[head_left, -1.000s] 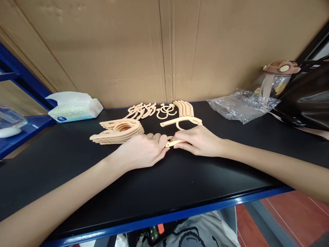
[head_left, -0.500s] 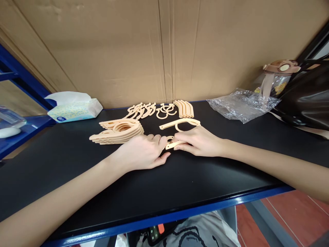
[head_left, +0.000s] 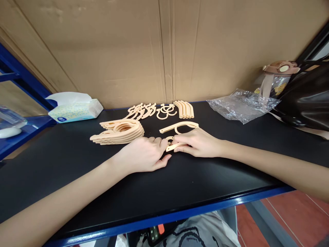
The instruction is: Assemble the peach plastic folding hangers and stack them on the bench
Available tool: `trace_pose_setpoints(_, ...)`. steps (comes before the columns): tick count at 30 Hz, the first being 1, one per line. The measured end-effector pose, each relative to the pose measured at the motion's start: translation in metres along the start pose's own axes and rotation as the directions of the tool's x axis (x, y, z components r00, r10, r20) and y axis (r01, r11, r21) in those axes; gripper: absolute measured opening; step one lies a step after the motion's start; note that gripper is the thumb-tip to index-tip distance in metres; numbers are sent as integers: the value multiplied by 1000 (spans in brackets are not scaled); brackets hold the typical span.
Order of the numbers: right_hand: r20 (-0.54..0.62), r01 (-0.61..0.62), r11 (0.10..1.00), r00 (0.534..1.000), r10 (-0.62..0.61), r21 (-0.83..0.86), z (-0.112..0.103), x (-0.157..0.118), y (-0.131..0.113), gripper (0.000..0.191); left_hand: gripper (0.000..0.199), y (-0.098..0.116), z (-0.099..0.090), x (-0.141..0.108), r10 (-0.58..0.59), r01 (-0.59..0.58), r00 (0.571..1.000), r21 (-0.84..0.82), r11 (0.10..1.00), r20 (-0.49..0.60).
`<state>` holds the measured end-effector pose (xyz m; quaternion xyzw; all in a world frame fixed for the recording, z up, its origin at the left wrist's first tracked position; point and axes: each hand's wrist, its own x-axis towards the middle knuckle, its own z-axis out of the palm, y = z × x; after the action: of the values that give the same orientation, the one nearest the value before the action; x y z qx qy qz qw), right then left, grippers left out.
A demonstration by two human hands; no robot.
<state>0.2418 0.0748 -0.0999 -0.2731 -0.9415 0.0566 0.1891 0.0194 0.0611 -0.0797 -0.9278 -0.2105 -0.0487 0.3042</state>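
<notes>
Between my hands is a cream plastic folding hanger, partly hidden by my fingers. My right hand pinches one of its arms, with the holed end sticking out to the left. My left hand is closed at the hanger's left side, fingers curled over it and thumb stretched out below; its exact grip is hidden. Just behind my right hand, another long arm with a curved piece shows. Left of my left hand lies a stack of folded cream hangers.
Loose hook pieces, curved parts and a row of hanger arms lie along the cardboard wall. A tissue pack sits left. Right are a crumpled plastic bag, a bottle and a dark bag.
Both hands stay almost in place on the hanger. The long arm behind my right hand has tilted or shifted slightly down. The stack and loose parts look the same.
</notes>
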Motion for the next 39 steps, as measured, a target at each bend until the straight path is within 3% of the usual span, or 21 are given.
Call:
trace_pose_setpoints(9,-18,22,999,1000,-22,33,0,0,0,22,32,1,2,0,-27,31,999,-76,997,47)
trace_pose_setpoints(18,-72,121,941,986,-151,-316,-3,3,-6,28,20,-1,0,1,-96,116,993,-356,927,72)
trace_pose_setpoints(22,-114,176,902,964,-239,-394,-4,4,-4,29,20,-2,3,1,-128,160,986,-410,898,104)
trace_pose_setpoints(27,-263,112,916,938,-225,-385,-8,4,2,27,22,-1,5,1,-161,198,979,-402,894,125)
trace_pose_setpoints(32,-403,-44,922,907,-125,-385,-11,3,14,23,25,-1,3,1,-186,233,969,-340,911,164)
trace_pose_setpoints(39,-352,-103,939,936,-20,-328,-11,3,21,30,23,0,0,2,-125,133,991,-291,947,47)
